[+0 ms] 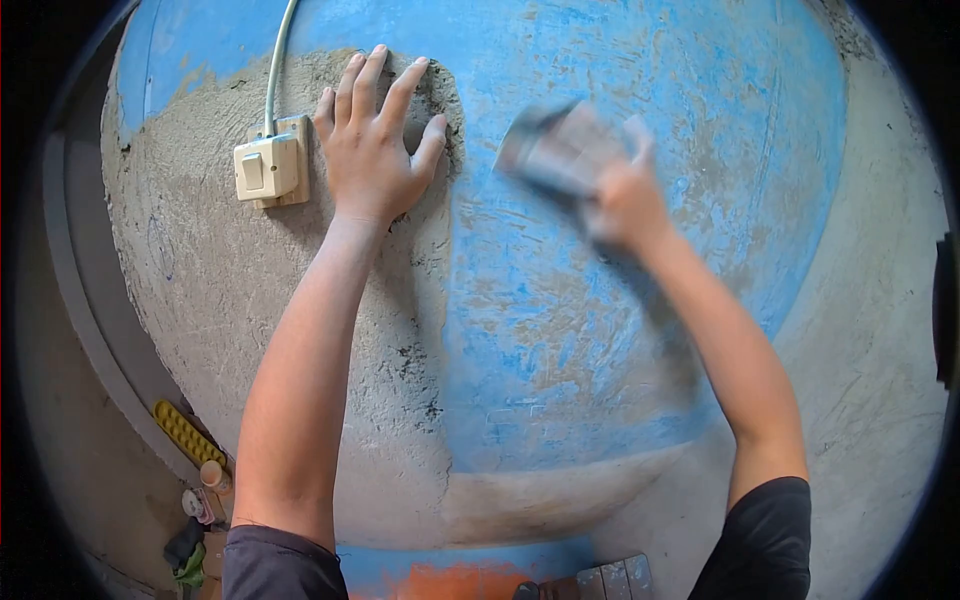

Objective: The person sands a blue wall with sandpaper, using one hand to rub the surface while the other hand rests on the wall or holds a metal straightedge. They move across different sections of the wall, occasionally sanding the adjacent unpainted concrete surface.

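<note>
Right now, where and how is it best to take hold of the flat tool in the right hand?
Probably by its right end, coming from the lower right, as the right hand does. The flat tool reaches leftward past that hand, so this end lies nearest the forearm. Motion blur hides its exact edges and any handle.
</note>
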A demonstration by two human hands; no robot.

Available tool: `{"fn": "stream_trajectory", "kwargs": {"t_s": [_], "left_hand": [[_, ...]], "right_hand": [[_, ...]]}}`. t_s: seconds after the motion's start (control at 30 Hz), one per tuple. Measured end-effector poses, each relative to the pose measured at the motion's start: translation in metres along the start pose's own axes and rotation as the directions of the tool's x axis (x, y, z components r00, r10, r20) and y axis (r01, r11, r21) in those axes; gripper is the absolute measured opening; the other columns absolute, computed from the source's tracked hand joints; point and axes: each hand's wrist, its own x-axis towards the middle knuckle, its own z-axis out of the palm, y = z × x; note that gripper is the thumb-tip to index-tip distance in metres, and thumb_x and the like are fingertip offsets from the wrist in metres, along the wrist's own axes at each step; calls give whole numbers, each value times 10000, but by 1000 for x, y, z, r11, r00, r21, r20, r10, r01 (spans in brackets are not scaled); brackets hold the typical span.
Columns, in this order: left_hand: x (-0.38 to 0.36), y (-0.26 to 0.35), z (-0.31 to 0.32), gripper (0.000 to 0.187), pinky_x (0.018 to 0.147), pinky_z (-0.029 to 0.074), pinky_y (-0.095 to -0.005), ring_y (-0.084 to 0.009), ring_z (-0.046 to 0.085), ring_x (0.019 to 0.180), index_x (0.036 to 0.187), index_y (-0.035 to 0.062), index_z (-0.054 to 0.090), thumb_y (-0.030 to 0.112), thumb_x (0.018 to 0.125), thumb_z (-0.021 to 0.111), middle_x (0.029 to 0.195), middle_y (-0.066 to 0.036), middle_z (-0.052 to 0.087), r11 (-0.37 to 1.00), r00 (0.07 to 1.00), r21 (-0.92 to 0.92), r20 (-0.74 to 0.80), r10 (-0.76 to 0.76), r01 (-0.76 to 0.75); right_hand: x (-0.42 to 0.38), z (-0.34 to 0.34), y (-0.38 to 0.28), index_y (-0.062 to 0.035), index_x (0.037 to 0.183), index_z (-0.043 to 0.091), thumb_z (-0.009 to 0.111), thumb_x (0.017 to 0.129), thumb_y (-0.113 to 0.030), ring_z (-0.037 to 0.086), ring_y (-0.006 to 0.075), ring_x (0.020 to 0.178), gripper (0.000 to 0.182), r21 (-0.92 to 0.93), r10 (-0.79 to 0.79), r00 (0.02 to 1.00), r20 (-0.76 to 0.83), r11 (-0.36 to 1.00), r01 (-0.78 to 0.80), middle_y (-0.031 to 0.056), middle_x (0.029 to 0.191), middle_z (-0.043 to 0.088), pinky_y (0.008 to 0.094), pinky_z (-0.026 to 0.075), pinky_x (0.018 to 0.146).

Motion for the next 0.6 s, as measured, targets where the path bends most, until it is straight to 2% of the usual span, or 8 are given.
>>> {"fn": "stream_trajectory", "kwargs": {"t_s": [0.13, 0.17, 0.23, 0.3, 0.37, 0.43, 0.5, 0.6], "left_hand": [[-1, 1, -1, 580, 1219, 187, -516, -280, 313, 1503, 1502, 312, 476, 428, 947, 596, 1568, -93, 413, 1000, 1000, -6, -1, 5, -5], [-1, 0, -1, 579, 1218, 189, -512, -280, 314, 1503, 1503, 312, 475, 428, 949, 596, 1568, -92, 414, 1000, 1000, -4, 1, 7, -7], [1, -1, 0, 575, 1216, 194, -504, -280, 317, 1502, 1504, 311, 476, 429, 954, 595, 1567, -91, 416, 1000, 1000, -3, -5, 22, -22], [0, 0, 0, 569, 1212, 199, -497, -281, 322, 1500, 1504, 310, 478, 429, 959, 593, 1567, -90, 418, 1000, 1000, 5, -8, 20, -20], [0, 0, 1, 568, 1209, 199, -501, -282, 327, 1494, 1498, 317, 484, 440, 956, 598, 1560, -86, 425, 999, 999, 2, -26, 42, -42], [-1, -3, 4, 569, 1215, 188, -518, -281, 329, 1490, 1492, 331, 484, 462, 950, 600, 1548, -83, 432, 999, 998, 0, -37, 55, -55], [-2, -5, 5, 558, 1205, 204, -509, -289, 332, 1489, 1493, 328, 486, 451, 960, 596, 1551, -85, 433, 997, 996, 7, -46, 77, -76], [0, -2, 4, 539, 1196, 217, -495, -304, 335, 1492, 1492, 312, 497, 424, 974, 594, 1558, -93, 432, 996, 994, 5, -54, 93, -93]], "right_hand": [[8, 9, 26, -319, 1423, 596, 645, 963, -286, 399, 240, 1490, 464, 208, 571, 743, -349, 820, -533, 3, 1529, 546, 685, 178, 1174], [-6, 11, 12, -313, 1394, 619, 633, 971, -318, 390, 243, 1495, 424, 145, 418, 884, -208, 907, -395, 4, 1532, 542, 672, 165, 1189], [-32, 13, -47, -307, 1343, 653, 625, 972, -378, 379, 228, 1500, 378, 186, 53, 999, 2, 981, -52, -4, 1531, 541, 654, 142, 1212], [-56, 27, -78, -343, 1280, 677, 638, 954, -468, 375, 160, 1496, 352, 167, -312, 944, 106, 942, 292, -30, 1509, 557, 628, 126, 1231], [-53, 32, -57, -370, 1340, 636, 631, 977, -342, 427, 147, 1468, 364, 259, -349, 935, 66, 911, 322, -45, 1509, 561, 614, 109, 1233], [-27, 10, -17, -320, 1303, 676, 616, 973, -491, 427, 152, 1463, 377, 48, -157, 986, -62, 986, 160, -1, 1484, 584, 592, 152, 1231], [-22, 2, 37, -303, 1335, 654, 613, 992, -440, 446, 180, 1452, 371, -65, 236, 963, -127, 967, -246, 5, 1467, 600, 617, 175, 1211], [-25, 18, 32, -305, 1386, 617, 592, 1005, -362, 445, 175, 1452, 386, 208, 569, 710, -415, 819, -535, 5, 1469, 598, 628, 181, 1207]]}}
